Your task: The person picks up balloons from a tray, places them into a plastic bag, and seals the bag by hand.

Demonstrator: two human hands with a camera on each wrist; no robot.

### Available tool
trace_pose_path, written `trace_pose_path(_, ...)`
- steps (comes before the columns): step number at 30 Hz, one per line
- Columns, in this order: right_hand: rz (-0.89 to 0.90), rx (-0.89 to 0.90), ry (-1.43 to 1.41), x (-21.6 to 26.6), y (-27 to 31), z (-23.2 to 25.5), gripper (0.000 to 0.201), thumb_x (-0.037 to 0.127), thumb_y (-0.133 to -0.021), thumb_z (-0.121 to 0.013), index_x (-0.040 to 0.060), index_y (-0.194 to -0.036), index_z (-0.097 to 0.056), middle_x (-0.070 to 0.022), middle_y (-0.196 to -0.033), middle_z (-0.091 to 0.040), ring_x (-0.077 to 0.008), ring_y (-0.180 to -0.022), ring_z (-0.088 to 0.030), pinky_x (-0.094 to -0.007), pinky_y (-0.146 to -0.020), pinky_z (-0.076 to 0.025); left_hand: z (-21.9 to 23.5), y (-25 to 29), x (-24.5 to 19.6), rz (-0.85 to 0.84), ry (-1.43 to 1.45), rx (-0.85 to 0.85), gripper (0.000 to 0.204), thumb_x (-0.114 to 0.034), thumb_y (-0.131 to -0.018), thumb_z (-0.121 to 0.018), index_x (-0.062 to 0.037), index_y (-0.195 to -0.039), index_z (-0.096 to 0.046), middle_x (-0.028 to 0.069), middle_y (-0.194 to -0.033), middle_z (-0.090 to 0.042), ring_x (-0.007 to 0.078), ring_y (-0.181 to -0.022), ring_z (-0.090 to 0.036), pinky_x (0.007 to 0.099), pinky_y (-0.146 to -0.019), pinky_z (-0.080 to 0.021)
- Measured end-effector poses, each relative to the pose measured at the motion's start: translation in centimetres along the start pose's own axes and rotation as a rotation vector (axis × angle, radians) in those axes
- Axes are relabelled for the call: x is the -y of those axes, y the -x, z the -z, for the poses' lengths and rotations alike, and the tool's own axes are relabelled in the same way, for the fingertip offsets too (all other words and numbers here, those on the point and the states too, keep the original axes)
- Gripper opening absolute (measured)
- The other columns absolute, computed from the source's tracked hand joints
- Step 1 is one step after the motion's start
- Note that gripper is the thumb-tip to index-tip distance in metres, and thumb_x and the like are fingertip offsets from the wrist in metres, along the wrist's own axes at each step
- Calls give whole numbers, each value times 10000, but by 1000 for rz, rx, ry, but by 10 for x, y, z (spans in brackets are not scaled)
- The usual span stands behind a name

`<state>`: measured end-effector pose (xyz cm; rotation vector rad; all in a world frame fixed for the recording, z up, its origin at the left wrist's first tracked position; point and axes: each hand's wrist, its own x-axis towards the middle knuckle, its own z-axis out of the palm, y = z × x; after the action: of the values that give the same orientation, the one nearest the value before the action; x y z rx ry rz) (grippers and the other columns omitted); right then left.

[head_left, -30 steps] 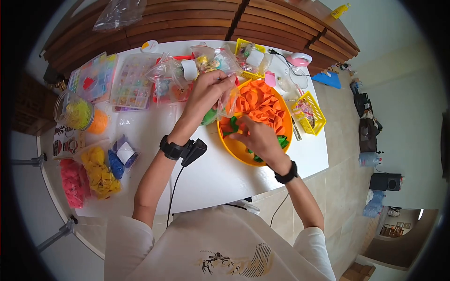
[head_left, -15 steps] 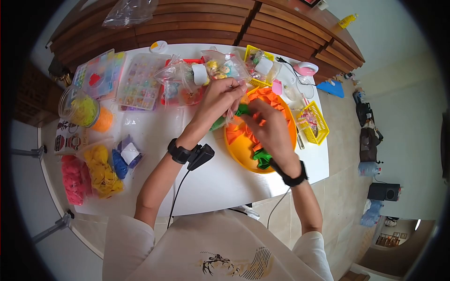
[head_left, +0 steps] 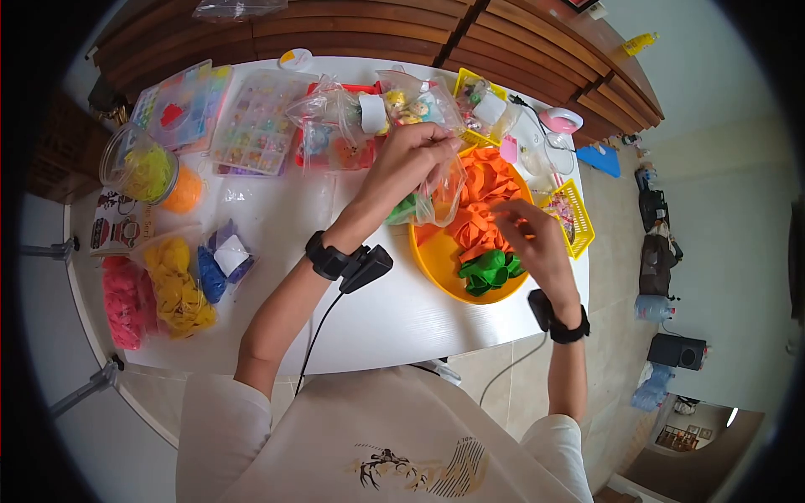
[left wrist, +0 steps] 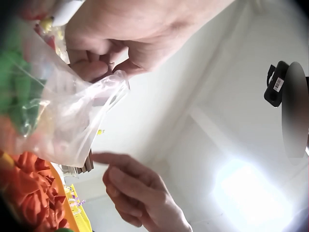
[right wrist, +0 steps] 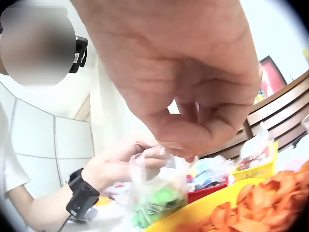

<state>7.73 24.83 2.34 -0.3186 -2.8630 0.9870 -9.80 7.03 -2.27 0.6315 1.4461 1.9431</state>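
The left hand [head_left: 412, 159] pinches the top edge of a clear plastic bag [head_left: 442, 199] at the left rim of a round yellow tray [head_left: 432, 264]. Green balloons show through that bag [left wrist: 72, 121] in the left wrist view. The tray holds a heap of orange balloons [head_left: 486, 189] and a small group of green balloons [head_left: 486, 272] near its front. Above the tray's right side, the right hand [head_left: 537, 243] is held with loosely bent fingers and nothing visible in them, apart from the bag.
Bead boxes [head_left: 256, 121], a jar [head_left: 142, 168] and bags of pink [head_left: 126, 306], yellow [head_left: 178, 289] and blue [head_left: 212, 272] items lie to the left. Behind stand a red tray [head_left: 335, 155] with bags and a yellow basket [head_left: 478, 84]; another yellow basket [head_left: 579, 222] is at right.
The right hand went to the bag with a green balloon, then moved away to the right without it. The left hand keeps its hold on the bag.
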Motion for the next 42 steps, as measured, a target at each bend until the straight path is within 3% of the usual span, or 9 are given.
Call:
trace_pose_path(6, -189, 131, 326, -52, 44, -15, 239, 253, -910, -757, 23, -931, -698, -178, -840, -725, -375, -797, -698, -454, -695, -530, -3, 1, 4, -21, -1, 22, 236, -181, -1037, -596, 5, -897, -637, -8, -581, -531, 58, -477, -473, 242, -465, -362)
trace_pose_path(10, -233, -6, 187, -44, 40, 2, 179, 180, -942, -709, 3, -937, -732, -160, -791, -727, -341, -669, -688, -405, -624, -523, -3, 3, 0, -11, -69, 19, 291, -211, -1068, -549, -71, -813, -564, -42, -608, -486, 38, -512, -442, 221, -487, -342)
trace_pose_path(15, -284, -56, -87, -7, 26, 32, 158, 90, -978, -661, -47, -1052, -686, -116, -745, -715, -148, -554, -614, -332, -554, -482, 3, -3, 7, -12, -48, 17, 307, -251, -1059, -588, -43, -834, -598, -18, -588, -529, 55, -482, -470, 236, -464, -358)
trace_pose_path(22, 63, -391, 142, 32, -17, -20, 124, 104, -915, -736, 64, -999, -653, -108, -798, -735, -264, -641, -707, -366, -586, -535, -1, 3, -1, 47, -24, 39, 307, -217, -1069, -546, -90, -789, -539, -44, -609, -483, 39, -519, -439, 216, -492, -340)
trace_pose_path(25, 145, -360, 194, 39, -40, -58, 129, 176, -927, -719, 98, -1023, -679, -131, -785, -727, -293, -654, -721, -427, -605, -551, -9, 5, -7, 128, 29, -26, 310, -221, -1066, -550, -93, -784, -536, -46, -617, -491, 41, -523, -439, 216, -501, -337)
trace_pose_path(28, -20, 222, -164, 33, -52, -72, 155, 101, -962, -628, 22, -1085, -680, -154, -761, -709, -282, -587, -704, -409, -577, -546, 0, 3, -3, 3, 44, 17, 313, -226, -1063, -561, -95, -779, -533, -46, -615, -492, 45, -523, -438, 221, -509, -334)
trace_pose_path(31, -106, 410, -362, 46, -40, -54, 207, 47, -991, -557, -16, -1147, -679, -116, -774, -690, -199, -563, -689, -323, -540, -526, 2, 8, -11, 88, 49, -11, 322, -221, -1060, -564, -98, -764, -528, -44, -606, -490, 47, -525, -433, 225, -515, -332)
trace_pose_path(36, -255, 53, -367, 38, -7, -2, 190, 68, -1034, -554, 17, -1151, -695, -21, -814, -687, -60, -539, -607, -227, -510, -474, 9, 0, -8, 24, 36, -12, 350, -224, -1054, -573, -100, -732, -520, -39, -600, -480, 47, -526, -431, 228, -513, -328)
trace_pose_path(42, -308, 130, 92, -36, 34, -10, 175, 138, -956, -715, 26, -1090, -698, -97, -804, -722, -193, -578, -680, -325, -557, -518, 8, -2, -4, 26, 30, -24, 363, -236, -1055, -581, -92, -728, -518, -40, -604, -484, 47, -525, -433, 224, -511, -327)
